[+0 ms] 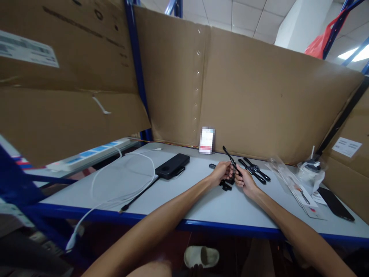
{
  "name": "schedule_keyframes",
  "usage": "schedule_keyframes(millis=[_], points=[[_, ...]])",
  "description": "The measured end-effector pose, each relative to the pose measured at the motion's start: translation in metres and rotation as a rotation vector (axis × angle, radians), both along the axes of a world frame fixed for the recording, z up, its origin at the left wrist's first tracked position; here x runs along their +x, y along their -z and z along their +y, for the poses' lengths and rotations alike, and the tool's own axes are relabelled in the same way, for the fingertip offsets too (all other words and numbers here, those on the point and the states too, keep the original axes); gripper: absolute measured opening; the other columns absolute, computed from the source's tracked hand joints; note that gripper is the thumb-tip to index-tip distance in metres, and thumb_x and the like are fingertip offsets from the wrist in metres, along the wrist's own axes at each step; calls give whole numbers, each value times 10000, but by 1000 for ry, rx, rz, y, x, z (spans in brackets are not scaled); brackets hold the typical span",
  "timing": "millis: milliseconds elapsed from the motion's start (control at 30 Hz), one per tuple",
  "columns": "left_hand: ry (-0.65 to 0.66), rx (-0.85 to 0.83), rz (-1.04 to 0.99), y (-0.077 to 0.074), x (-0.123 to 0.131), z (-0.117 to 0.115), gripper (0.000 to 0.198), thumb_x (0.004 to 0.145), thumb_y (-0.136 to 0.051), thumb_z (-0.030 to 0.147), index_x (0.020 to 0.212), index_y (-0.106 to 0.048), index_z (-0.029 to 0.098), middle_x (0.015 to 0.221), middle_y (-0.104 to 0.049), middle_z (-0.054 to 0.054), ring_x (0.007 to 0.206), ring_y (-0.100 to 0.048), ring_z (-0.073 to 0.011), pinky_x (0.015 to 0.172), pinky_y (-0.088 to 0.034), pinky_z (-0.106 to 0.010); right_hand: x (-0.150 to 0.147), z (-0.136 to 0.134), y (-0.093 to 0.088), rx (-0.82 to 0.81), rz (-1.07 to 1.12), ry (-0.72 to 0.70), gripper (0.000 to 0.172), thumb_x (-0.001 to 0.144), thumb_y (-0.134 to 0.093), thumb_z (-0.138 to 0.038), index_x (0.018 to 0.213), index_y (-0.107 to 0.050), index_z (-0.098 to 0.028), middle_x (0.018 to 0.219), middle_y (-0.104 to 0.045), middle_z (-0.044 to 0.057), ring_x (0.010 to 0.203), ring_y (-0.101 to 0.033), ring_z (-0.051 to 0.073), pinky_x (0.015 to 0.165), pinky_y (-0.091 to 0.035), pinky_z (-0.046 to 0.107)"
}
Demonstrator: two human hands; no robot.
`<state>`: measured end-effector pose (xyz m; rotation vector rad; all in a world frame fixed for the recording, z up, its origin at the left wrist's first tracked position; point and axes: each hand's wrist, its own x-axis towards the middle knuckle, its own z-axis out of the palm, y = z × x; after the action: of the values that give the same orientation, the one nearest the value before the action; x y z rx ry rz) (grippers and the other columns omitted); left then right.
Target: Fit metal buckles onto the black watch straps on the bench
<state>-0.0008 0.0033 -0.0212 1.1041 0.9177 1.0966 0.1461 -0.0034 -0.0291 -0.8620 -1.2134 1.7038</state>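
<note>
A slim black two-handled tool, by its shape a spokeshave (pixel 227 152), is held tilted above the table, one handle pointing up and away. My right hand (pixel 245 180) is closed around its nearer handle. At its middle, the fingers of my left hand (pixel 221 172) are pinched together against it; any small part between them is hidden. Under my hands lie several small black parts (pixel 226 187), partly covered. Just right of my right hand, two similar black spokeshaves (pixel 254 170) rest side by side. A dark looped end (pixel 212 166) shows beyond my left hand.
A lit phone (pixel 206 140) leans on the cardboard wall (pixel 245 92). To the left are a black power bank (pixel 173 165), a white cable (pixel 95 173) and a power strip (pixel 92 154). Plastic packaging (pixel 296 192), a bagged cup (pixel 311 169) and a dark phone (pixel 336 204) lie right.
</note>
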Motion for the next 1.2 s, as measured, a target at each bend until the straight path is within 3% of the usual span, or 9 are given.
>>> schedule_keyframes(millis=[100,267,433,567,667,733,833,1000,1200], points=[[-8,-53,-34,-3,-2,-1,209,920,-505,307,754,-493,181,585,-530,22,452,-488,-82,448,-351,-189,-1,-1,1,10,-12,7,491,791,-729,-593,701,-431,-214,451,-279,-125,363,-172,37,355,-122,185],[-172,237,202,0,1,-3,96,902,-560,293,900,-502,217,617,-572,38,444,-511,-110,433,-333,-204,1,0,0,-20,39,30,467,822,-706,-568,698,-428,-215,449,-262,-126,364,-158,40,353,-141,185],[-194,461,364,7,4,-3,171,897,-601,328,798,-518,216,602,-562,35,439,-473,-101,438,-316,-213,3,2,-1,-60,51,21,468,842,-686,-570,694,-414,-219,441,-248,-127,362,-137,43,348,-133,189],[-138,219,172,1,2,-1,296,961,-479,385,734,-504,197,575,-524,24,434,-477,-99,420,-313,-206,1,2,0,-31,29,-5,483,811,-713,-586,698,-422,-217,443,-265,-127,360,-151,40,351,-128,188],[-34,3,13,-5,-1,-2,270,954,-470,325,733,-508,175,583,-519,18,454,-485,-84,435,-335,-191,-1,1,1,-6,11,-14,499,781,-736,-597,703,-423,-216,439,-278,-128,356,-159,37,354,-117,189],[-55,2,13,-6,-1,-3,185,927,-509,278,773,-509,176,597,-540,18,458,-498,-83,432,-336,-185,-1,0,1,-4,6,-15,502,776,-739,-598,708,-419,-218,439,-280,-128,357,-164,37,354,-120,189],[-166,150,127,-1,2,-1,96,906,-552,251,846,-494,204,600,-562,33,437,-511,-97,415,-334,-187,0,-1,0,-12,28,1,492,789,-731,-588,709,-417,-217,444,-274,-128,362,-163,38,355,-142,185],[-160,316,219,7,9,1,170,879,-641,294,814,-505,215,590,-566,36,415,-494,-99,386,-306,-189,3,0,-2,-46,38,14,479,821,-705,-578,704,-411,-219,438,-266,-126,358,-158,43,349,-140,190],[-53,46,-29,0,2,-1,247,919,-530,340,732,-517,179,555,-516,24,446,-480,-87,429,-343,-187,0,-1,-2,-30,19,-5,504,797,-724,-608,696,-429,-212,441,-261,-127,361,-154,37,352,-132,179]])
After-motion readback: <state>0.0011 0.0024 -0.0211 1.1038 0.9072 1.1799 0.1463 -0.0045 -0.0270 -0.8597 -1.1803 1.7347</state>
